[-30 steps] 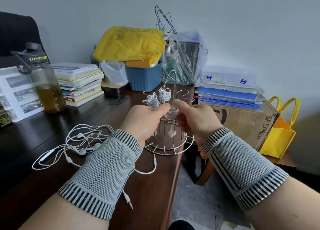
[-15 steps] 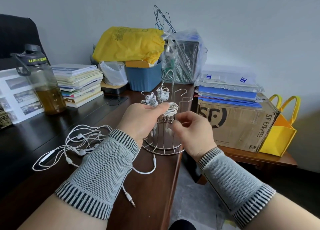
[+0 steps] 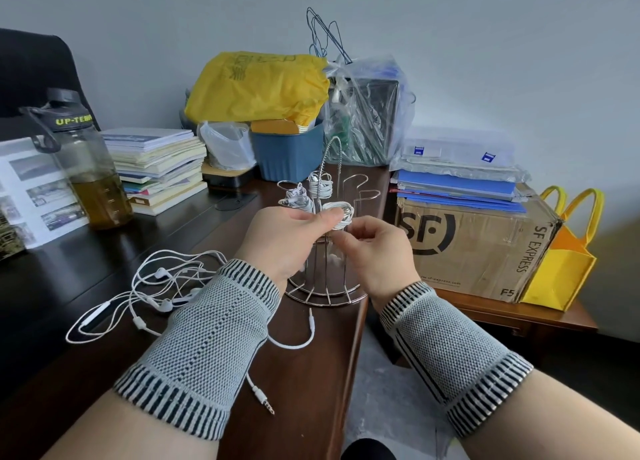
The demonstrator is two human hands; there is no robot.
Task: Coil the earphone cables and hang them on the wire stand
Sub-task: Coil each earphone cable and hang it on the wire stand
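A chrome wire stand point(image 3: 327, 295) stands near the dark table's right edge. Two coiled white earphone bundles point(image 3: 320, 186) hang on its back hooks. My left hand point(image 3: 282, 239) pinches a third white coil point(image 3: 341, 212) in front of the stand, thumb on top. My right hand point(image 3: 375, 248) sits just right of it, fingertips pinching the cable end below the coil. An earbud point(image 3: 334, 261) dangles between my hands. A loose tangle of white earphones point(image 3: 162, 283) lies on the table at the left, one plug point(image 3: 265, 402) near the front.
A water bottle point(image 3: 86, 168) and a stack of books point(image 3: 159, 168) stand at the back left. A blue bin point(image 3: 287, 154) under a yellow bag sits behind the stand. A cardboard box point(image 3: 478, 248) and yellow tote point(image 3: 564, 265) rest on a lower table to the right.
My right hand has drawn back toward me and lowered from the stand's hooks to the cable end under the coil. My left hand has kept its hold on the coil.
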